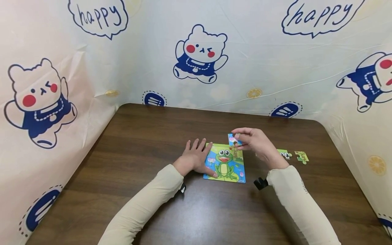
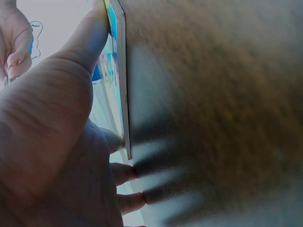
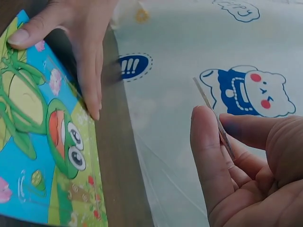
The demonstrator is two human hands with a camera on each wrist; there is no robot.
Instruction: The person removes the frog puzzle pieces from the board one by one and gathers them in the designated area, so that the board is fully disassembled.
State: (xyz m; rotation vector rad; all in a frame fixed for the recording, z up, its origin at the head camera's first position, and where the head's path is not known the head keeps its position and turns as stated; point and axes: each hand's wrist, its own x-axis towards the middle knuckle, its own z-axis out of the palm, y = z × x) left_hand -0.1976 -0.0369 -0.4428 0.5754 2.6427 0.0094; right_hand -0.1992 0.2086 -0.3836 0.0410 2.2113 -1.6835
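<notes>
A square frog picture board (image 1: 239, 174) lies on the table, showing a green frog on blue and yellow-green. My left hand (image 1: 193, 160) is spread over its left side, the thumb on its lower left part and the other fingers pointing away along the left edge. In the left wrist view some fingertips (image 2: 132, 202) rest on the table past the board's edge. Above the board's far right corner, my right hand (image 1: 258, 143) pinches a blue jigsaw puzzle piece (image 1: 231, 139) between thumb and fingers. The right wrist view shows that piece almost edge-on, off the board.
To the right of the board lie two more jigsaw pieces: one with frog eyes (image 1: 284, 154), partly behind my right forearm, and a green one (image 1: 302, 157). Everything stands on a brown wooden table (image 1: 147, 143). A printed cloth (image 1: 147, 58) hangs round its back and sides.
</notes>
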